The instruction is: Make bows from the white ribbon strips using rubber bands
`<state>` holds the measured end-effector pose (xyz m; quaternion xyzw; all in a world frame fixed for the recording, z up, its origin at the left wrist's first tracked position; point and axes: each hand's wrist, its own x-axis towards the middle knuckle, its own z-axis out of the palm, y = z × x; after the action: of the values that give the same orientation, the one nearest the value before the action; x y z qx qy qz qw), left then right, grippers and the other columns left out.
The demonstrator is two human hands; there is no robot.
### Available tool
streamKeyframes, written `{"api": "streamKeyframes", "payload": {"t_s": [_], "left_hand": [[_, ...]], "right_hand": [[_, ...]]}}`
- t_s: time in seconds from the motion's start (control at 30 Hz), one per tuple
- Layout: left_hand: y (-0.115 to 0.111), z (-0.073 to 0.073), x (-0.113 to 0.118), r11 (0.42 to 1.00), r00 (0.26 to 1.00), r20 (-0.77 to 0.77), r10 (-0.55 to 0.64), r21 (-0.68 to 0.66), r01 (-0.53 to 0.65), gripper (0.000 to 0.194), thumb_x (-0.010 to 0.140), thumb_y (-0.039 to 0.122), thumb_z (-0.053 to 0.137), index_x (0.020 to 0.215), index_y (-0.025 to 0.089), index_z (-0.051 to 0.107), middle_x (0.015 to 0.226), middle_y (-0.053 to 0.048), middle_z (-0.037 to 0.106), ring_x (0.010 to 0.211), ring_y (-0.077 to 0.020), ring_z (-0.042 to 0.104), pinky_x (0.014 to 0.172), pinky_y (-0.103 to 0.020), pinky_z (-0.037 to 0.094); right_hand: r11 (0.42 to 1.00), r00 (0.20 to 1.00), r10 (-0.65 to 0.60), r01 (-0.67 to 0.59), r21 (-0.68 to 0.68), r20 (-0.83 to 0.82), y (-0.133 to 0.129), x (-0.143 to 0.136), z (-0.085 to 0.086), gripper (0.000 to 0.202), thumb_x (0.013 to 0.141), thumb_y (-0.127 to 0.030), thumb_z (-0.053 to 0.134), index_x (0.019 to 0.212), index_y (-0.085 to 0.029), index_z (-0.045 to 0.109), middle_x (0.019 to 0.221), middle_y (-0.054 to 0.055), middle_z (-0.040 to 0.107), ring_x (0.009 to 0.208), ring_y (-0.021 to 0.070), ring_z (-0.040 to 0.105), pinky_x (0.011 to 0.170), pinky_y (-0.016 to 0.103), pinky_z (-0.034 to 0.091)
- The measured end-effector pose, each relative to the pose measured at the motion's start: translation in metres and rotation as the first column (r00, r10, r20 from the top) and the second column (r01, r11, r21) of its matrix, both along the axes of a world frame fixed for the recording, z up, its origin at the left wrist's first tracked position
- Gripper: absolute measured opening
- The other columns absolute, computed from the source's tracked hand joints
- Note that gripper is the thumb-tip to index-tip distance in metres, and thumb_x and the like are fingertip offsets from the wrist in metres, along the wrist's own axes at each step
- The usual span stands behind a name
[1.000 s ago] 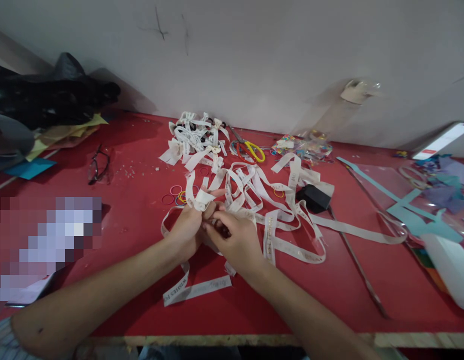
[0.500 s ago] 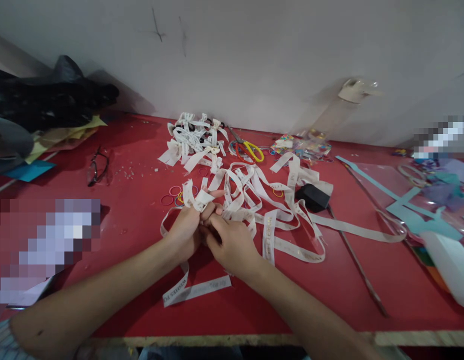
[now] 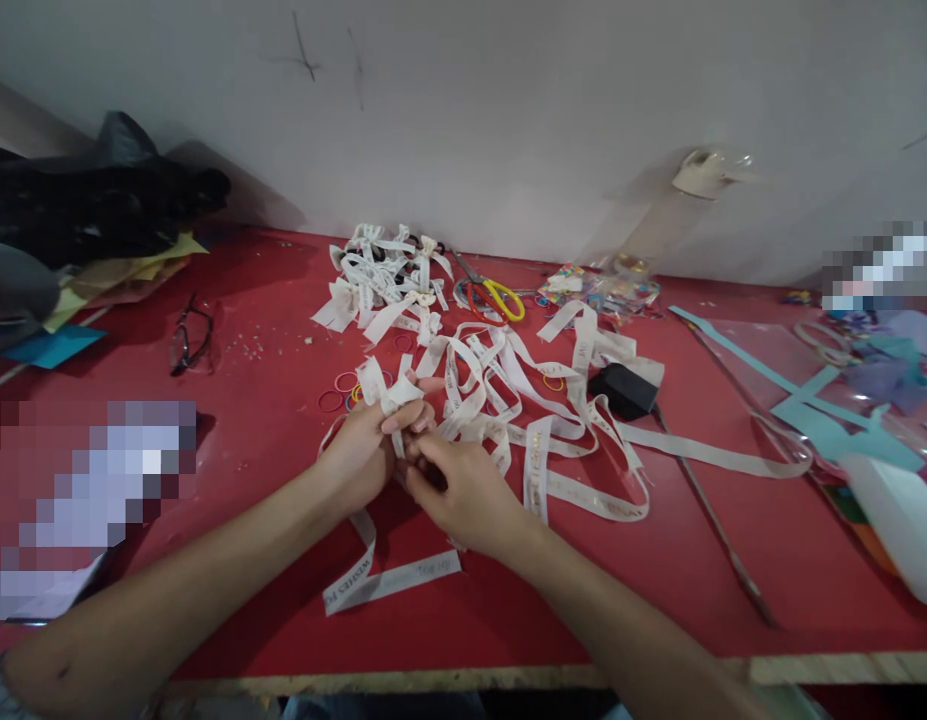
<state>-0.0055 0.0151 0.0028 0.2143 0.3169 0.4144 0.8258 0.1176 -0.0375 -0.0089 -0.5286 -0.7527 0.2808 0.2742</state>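
My left hand (image 3: 367, 440) is closed on a folded white printed ribbon (image 3: 398, 393), whose ends stand up above the fingers. Pressed close against it, my right hand (image 3: 467, 485) has its fingers bent together at the lower part of the ribbon; what lies between those fingertips is hidden. A printed tail of ribbon (image 3: 414, 575) hangs below my left hand and rests on the red table (image 3: 283, 600). Long loops of white ribbon (image 3: 538, 400) spread out beyond and to the right of my hands. Small coloured rubber bands (image 3: 339, 390) lie just behind my left hand.
Tied ribbon pieces (image 3: 384, 275) are heaped at the back beside red-and-yellow scissors (image 3: 500, 300). Glasses (image 3: 191, 338) lie at left. A black block (image 3: 624, 390), a thin rod (image 3: 722, 530) and blue strips (image 3: 845, 425) are at right. A black bag (image 3: 95, 200) sits back left.
My left thumb and fingers have shifted over the folded ribbon, and its upper ends have changed shape. My right hand stays close beside it. The view has moved slightly.
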Motion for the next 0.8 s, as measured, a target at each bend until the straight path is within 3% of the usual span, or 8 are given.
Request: {"api": "streamKeyframes", "payload": {"t_s": [0.2, 0.33, 0.43, 0.6, 0.8], "left_hand": [[-0.0004, 0.0040, -0.0039, 1.000, 1.000, 0.003, 0.003, -0.018, -0.003, 0.017, 0.079, 0.009, 0.060, 0.092, 0.017, 0.067, 0.048, 0.009, 0.037, 0.044, -0.0067, 0.039, 0.069, -0.022, 0.051], [0.0004, 0.0082, -0.0019, 0.999, 0.991, -0.123, -0.042, 0.013, 0.044, 0.018, 0.079, 0.012, 0.063, 0.095, 0.017, 0.069, 0.042, 0.009, 0.037, 0.043, -0.0075, 0.041, 0.062, -0.020, 0.049], [0.0006, 0.0094, 0.0012, 0.992, 0.983, -0.174, 0.061, 0.122, -0.040, 0.017, 0.077, 0.014, 0.065, 0.093, 0.015, 0.071, 0.048, 0.008, 0.047, 0.040, -0.0042, 0.035, 0.058, -0.019, 0.047], [-0.0012, 0.0018, -0.0006, 0.903, 0.910, -0.270, 0.313, 0.382, -0.197, 0.016, 0.071, 0.014, 0.068, 0.086, 0.015, 0.073, 0.068, 0.001, 0.064, 0.046, -0.0037, 0.043, 0.052, -0.019, 0.043], [-0.0050, 0.0001, -0.0073, 0.765, 0.819, -0.343, 0.460, 0.621, -0.170, 0.021, 0.070, 0.011, 0.070, 0.087, 0.020, 0.077, 0.074, 0.000, 0.064, 0.054, -0.0079, 0.054, 0.054, -0.022, 0.043]], "right_hand": [[0.999, 0.999, 0.001, -0.004, -0.050, -0.054, -0.0004, 0.0013, 0.0028, 0.010, 0.083, -0.015, 0.051, 0.076, -0.021, 0.049, 0.060, -0.006, 0.050, 0.052, 0.0093, 0.047, 0.053, 0.021, 0.030], [0.998, 0.999, -0.008, 0.006, -0.068, -0.033, -0.0002, 0.0030, 0.0013, 0.008, 0.081, -0.015, 0.053, 0.077, -0.021, 0.050, 0.060, -0.006, 0.050, 0.052, 0.0096, 0.048, 0.053, 0.021, 0.031], [0.998, 1.000, -0.013, 0.012, -0.065, -0.016, 0.0002, 0.0031, -0.0001, 0.009, 0.081, -0.015, 0.055, 0.076, -0.021, 0.051, 0.059, -0.006, 0.050, 0.052, 0.0099, 0.048, 0.053, 0.021, 0.030], [0.997, 0.999, 0.023, -0.026, -0.071, -0.039, -0.0015, -0.0015, 0.0003, 0.012, 0.083, -0.017, 0.056, 0.073, -0.021, 0.050, 0.058, -0.006, 0.050, 0.051, 0.0097, 0.047, 0.052, 0.021, 0.031], [0.995, 0.997, 0.075, -0.077, -0.065, -0.033, -0.0041, -0.0054, -0.0010, 0.011, 0.084, -0.017, 0.056, 0.074, -0.020, 0.052, 0.063, -0.004, 0.057, 0.053, 0.0101, 0.051, 0.054, 0.021, 0.033]]}}
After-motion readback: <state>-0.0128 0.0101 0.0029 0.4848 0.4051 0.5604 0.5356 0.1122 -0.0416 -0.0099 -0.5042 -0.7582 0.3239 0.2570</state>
